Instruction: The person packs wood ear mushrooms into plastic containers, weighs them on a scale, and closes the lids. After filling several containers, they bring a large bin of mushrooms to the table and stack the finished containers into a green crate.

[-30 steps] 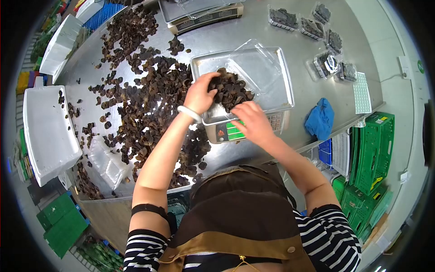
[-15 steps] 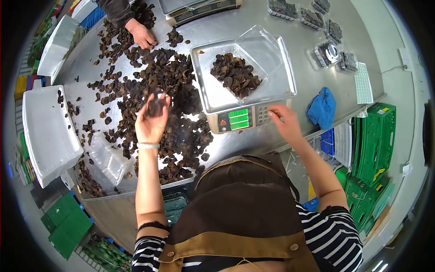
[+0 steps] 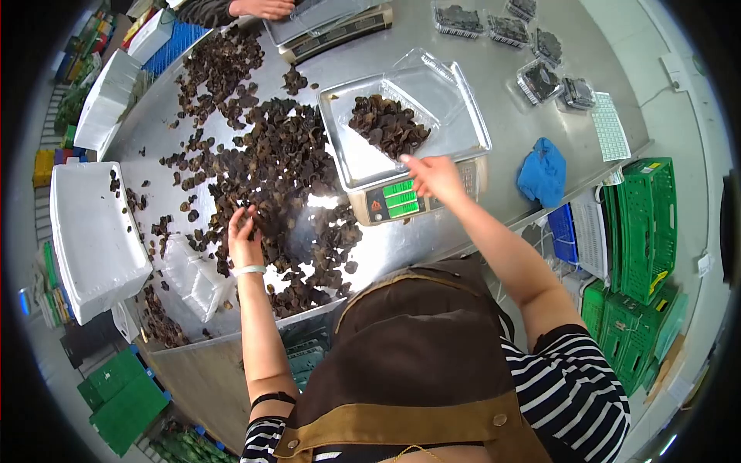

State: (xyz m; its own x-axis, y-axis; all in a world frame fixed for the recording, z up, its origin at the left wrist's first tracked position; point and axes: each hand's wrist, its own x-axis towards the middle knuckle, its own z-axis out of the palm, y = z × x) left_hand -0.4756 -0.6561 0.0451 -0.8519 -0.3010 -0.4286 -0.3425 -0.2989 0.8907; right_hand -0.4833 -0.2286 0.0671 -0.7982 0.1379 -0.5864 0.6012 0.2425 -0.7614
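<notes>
My left hand (image 3: 245, 238) is over the near-left part of a loose pile of dark wood ear mushrooms (image 3: 285, 147). Its fingers are bent and apart, with nothing visible in them. A clear plastic box (image 3: 417, 96) with its lid folded back lies on the metal tray (image 3: 463, 143) of a digital scale (image 3: 401, 202). More wood ears (image 3: 386, 127) fill one half of the box. My right hand (image 3: 438, 179) hovers over the scale's front edge, thumb by the box's near corner and apart from the curled fingers. I see nothing held there.
Several filled boxes (image 3: 536, 81) stand at the back right, near a blue cloth (image 3: 542, 174) and a label sheet (image 3: 611, 127). Left are a white foam tray (image 3: 96, 231) and clear empty boxes (image 3: 193, 278). Another person's hand (image 3: 266, 8) rests by a second scale (image 3: 336, 35).
My left hand has turned from palm up and lowered toward the pile. My right hand has moved left from the scale's keys toward the box. The other person's hand has left the mushrooms.
</notes>
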